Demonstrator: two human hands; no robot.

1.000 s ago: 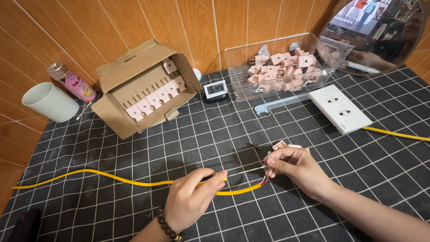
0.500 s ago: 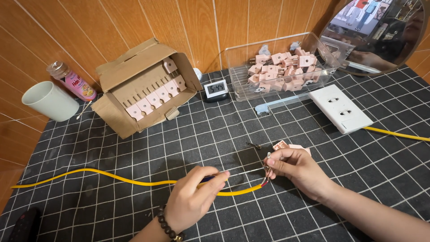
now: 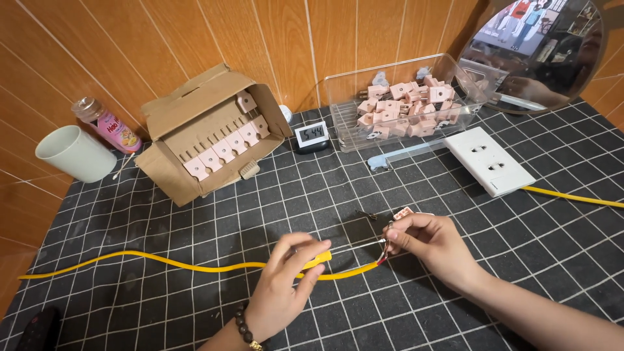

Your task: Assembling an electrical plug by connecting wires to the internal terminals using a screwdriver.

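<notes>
Cable [image 3: 162,263] of yellow sheath enters from the far left of the desk [image 3: 195,312] and runs rightward along the checked mat, its long axis nearly level with the near edge. Behind it stand a pale cup [image 3: 75,153], a pink bottle [image 3: 107,123] and an open carton [image 3: 208,133] holding pink plugs. Left hand [image 3: 283,292] is closed on the cable just short of its cut end, thumb and forefinger pinching the sheath. From that end the bared cores [image 3: 364,246] reach right to the right hand [image 3: 432,244], whose fingertips are pinched together on the wire tips, a pink plug [image 3: 403,213] lying just above its fingers; whether they touch cannot be told. Right hand is the nearer to that plug. Further right sit a clear tray [image 3: 468,88] of plugs and a white socket strip [image 3: 487,159].
</notes>
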